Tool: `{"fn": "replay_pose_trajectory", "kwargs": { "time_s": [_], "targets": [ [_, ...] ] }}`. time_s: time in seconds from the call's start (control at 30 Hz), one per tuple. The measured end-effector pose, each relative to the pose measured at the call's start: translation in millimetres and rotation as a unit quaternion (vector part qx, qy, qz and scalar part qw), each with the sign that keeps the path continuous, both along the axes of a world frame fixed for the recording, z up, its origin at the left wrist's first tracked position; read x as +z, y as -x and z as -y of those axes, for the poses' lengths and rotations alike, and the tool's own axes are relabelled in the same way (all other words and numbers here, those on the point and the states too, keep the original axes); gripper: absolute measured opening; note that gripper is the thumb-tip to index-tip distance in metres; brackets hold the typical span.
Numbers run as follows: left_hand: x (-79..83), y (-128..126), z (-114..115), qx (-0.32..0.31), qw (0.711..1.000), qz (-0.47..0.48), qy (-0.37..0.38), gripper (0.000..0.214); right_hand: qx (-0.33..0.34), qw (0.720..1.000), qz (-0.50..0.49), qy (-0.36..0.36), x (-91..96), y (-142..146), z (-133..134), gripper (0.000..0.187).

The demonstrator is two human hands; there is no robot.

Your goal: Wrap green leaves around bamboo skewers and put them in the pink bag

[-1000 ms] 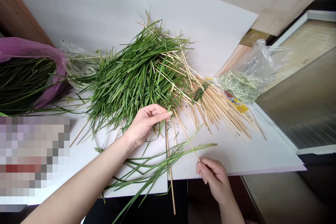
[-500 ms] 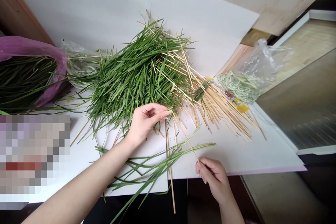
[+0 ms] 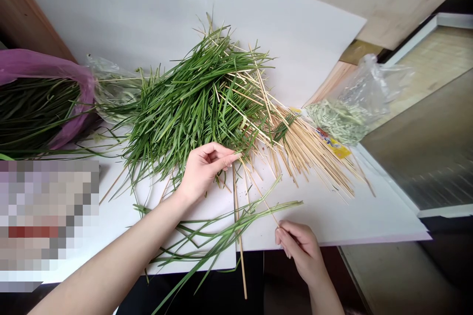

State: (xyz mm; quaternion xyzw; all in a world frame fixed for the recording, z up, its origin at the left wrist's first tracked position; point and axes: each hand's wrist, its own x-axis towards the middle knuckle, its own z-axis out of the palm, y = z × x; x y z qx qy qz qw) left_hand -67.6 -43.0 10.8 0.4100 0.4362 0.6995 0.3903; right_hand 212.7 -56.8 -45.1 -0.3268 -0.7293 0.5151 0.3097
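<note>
My right hand is closed around the near end of a thin bamboo skewer, held slanting up and to the left. At its far end my left hand pinches a short bit of green garlic chive between thumb and fingers, against the skewer's tip. How far the tip goes into the chive is too small to tell. Just behind the left hand lies a large heap of garlic chives. Several loose chives lie below the hands, some hanging over the table's front edge.
Many bamboo skewers fan out right of the heap, with a yellow label under them. Clear plastic bags with pale green contents stand right and left. A purple bag of chives is far left. One skewer juts past the white table's edge.
</note>
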Motion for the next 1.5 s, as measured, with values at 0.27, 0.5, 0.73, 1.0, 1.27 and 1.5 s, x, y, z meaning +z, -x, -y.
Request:
{"fn": "replay_pose_trajectory", "kwargs": {
  "time_s": [0.27, 0.5, 0.73, 1.0, 1.27, 1.5],
  "targets": [
    [3.0, -1.2, 2.9, 0.063, 0.988, -0.122, -0.072, 0.010, 0.000, 1.000, 0.004, 0.001, -1.3, -1.3, -0.7, 0.039],
    [1.3, 0.4, 2.9, 0.082, 0.979, -0.166, -0.088, 0.008, 0.001, 1.000, 0.001, 0.002, -0.8, -1.1, -0.6, 0.038],
    [0.7, 0.3, 4.4, 0.117, 0.955, -0.244, -0.124, 0.007, -0.003, 1.000, -0.016, -0.009, -3.9, -0.8, -0.7, 0.039],
    [3.1, -2.2, 5.3, 0.096, 0.967, -0.214, -0.096, 0.008, -0.002, 1.000, -0.010, -0.011, -4.5, -1.5, -0.8, 0.039],
    [4.5, -2.1, 2.4, -0.046, 0.997, 0.043, 0.047, 0.020, -0.001, 1.000, -0.016, -0.012, -5.0, -1.1, -1.4, 0.039],
    [7.4, -2.0, 1.6, -0.041, 0.995, 0.063, 0.070, 0.020, -0.004, 1.000, -0.013, -0.012, -4.3, -1.1, -0.1, 0.041]
  ]
}}
